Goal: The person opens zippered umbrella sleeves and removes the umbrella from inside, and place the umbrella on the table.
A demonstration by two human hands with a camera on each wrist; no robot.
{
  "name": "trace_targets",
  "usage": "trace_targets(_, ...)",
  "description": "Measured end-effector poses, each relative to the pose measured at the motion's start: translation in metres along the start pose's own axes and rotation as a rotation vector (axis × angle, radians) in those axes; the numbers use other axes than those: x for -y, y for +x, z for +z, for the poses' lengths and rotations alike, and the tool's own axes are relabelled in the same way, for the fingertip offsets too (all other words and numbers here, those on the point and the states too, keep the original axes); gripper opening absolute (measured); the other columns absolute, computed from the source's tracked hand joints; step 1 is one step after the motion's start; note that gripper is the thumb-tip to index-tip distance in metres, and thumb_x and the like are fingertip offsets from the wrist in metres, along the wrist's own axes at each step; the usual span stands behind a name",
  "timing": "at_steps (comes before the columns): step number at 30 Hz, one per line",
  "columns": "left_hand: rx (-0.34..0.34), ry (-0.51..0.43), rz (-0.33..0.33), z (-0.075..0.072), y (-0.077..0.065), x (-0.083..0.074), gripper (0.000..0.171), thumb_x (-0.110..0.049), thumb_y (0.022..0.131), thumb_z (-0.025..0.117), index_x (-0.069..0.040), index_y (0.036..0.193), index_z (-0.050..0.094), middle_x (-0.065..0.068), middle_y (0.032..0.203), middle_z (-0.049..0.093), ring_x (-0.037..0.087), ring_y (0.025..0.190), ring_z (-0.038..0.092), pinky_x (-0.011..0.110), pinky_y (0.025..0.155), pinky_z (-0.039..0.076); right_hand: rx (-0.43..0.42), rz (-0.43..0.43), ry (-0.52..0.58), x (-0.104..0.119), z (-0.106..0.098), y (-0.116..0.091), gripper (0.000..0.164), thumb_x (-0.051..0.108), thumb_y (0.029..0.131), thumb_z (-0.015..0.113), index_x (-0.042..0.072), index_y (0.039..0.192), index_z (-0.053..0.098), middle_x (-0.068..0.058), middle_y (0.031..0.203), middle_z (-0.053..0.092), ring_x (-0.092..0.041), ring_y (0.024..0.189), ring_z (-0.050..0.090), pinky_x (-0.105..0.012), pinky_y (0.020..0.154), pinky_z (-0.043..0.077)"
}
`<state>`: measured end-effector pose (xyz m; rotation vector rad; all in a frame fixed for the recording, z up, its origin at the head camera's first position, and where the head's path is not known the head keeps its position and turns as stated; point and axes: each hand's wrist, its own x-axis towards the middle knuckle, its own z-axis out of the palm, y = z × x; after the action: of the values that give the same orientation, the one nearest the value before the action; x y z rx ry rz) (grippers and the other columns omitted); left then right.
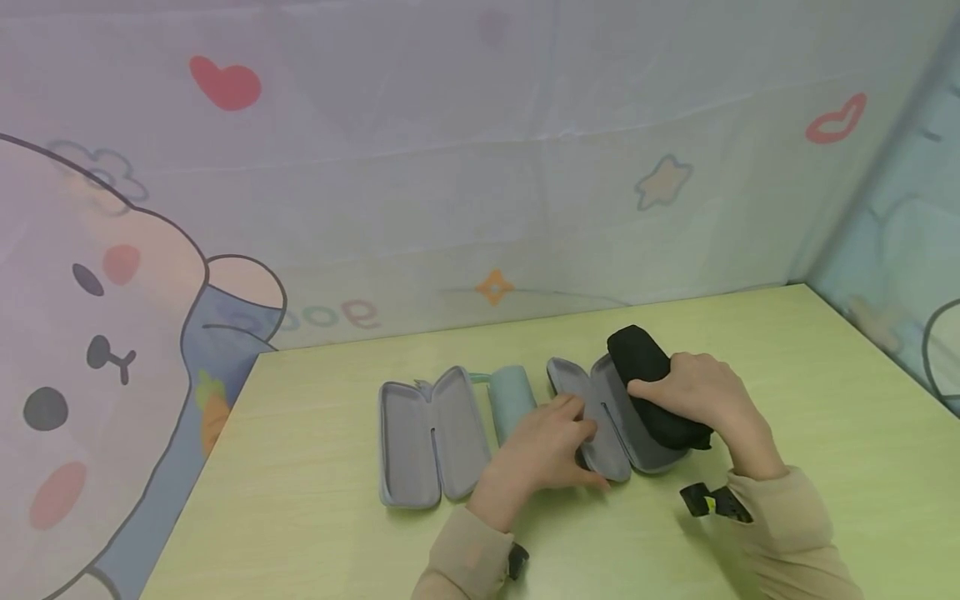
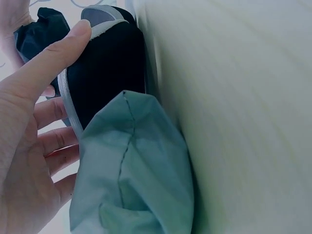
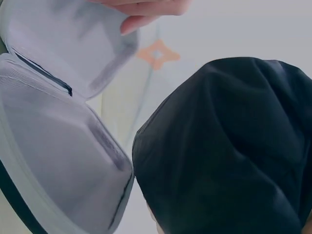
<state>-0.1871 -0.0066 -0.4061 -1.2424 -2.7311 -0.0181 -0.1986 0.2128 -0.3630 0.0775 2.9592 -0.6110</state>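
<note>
My right hand [image 1: 701, 387] grips a black fabric bundle [image 1: 637, 354] that looks like a compact folded umbrella. It is tilted above the right half of an unfolded black zip case [image 1: 609, 458] with grey lining. My left hand [image 1: 542, 442] holds the left half of that case; in the left wrist view the thumb presses its black outside [image 2: 107, 68] and the fingers lie along the inner side. Close beside the left hand lies a teal folded umbrella [image 1: 512, 398], partly hidden by it. In the right wrist view the black umbrella [image 3: 224, 151] hides most of my right hand.
A second zip case [image 1: 408, 446], light grey, lies unfolded left of the teal umbrella. A teal strap [image 1: 480, 378] reaches from the umbrella toward it. The pale yellow-green table [image 1: 300, 500] meets a printed cloth backdrop [image 1: 420, 208] at its back edge.
</note>
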Motion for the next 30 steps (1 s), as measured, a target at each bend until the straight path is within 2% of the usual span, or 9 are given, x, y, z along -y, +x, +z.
trace_targets(19, 0.011, 0.012, -0.001, 0.000, -0.001, 0.002, 0.057, -0.066, 0.069, 0.073, -0.020, 0.103, 0.069, -0.007, 0.087, 0.046, 0.009, 0.084, 0.044, 0.017, 0.064, 0.036, -0.020, 0.008, 0.032, -0.011, -0.014, -0.004, 0.058, 0.055, 0.080, 0.058, -0.001, 0.094, 0.059, -0.012, 0.082, 0.063, -0.023, 0.067, 0.058, -0.030, 0.053, 0.041)
trace_targets(30, 0.014, 0.028, -0.001, 0.001, 0.000, 0.000, 0.054, -0.066, 0.069, 0.073, -0.022, 0.100, 0.069, -0.007, 0.086, 0.045, 0.008, 0.083, 0.043, 0.018, 0.064, 0.036, 0.009, 0.003, 0.030, -0.028, -0.020, -0.004, 0.068, 0.058, 0.082, 0.056, -0.005, 0.106, 0.056, -0.016, 0.088, 0.063, -0.025, 0.072, 0.058, -0.030, 0.055, 0.041)
